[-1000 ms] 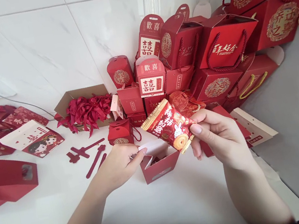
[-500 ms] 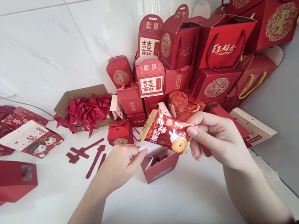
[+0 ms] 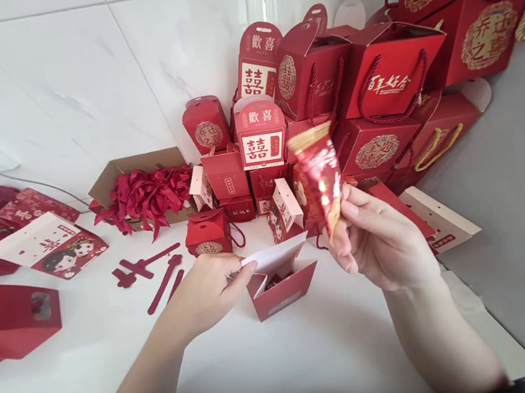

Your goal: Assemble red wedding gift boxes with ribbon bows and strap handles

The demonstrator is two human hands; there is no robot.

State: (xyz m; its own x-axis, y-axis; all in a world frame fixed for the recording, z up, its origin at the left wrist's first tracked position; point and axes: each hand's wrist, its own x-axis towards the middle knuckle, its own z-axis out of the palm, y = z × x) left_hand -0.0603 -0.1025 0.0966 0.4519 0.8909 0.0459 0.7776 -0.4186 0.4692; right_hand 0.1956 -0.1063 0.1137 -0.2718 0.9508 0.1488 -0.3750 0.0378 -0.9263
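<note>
A red gift box stands on the white table with its top flaps up and some dark red items inside, too shaded to name. My left hand pinches the white inner side of its raised flap between thumb and fingers. Above and to the right of the box, my right hand grips a red and gold snack packet by its lower end. The packet is turned nearly edge-on, its gold crimped end pointing up.
Stacked red boxes crowd the back right against the tiled wall. A carton of red ribbons stands at back left. Dark red strips lie left of my left hand. More red boxes sit at far left.
My right hand has turned the packet from facing me to almost edge-on and raised it slightly, uncovering more of the box opening. My left hand keeps its hold on the flap.
</note>
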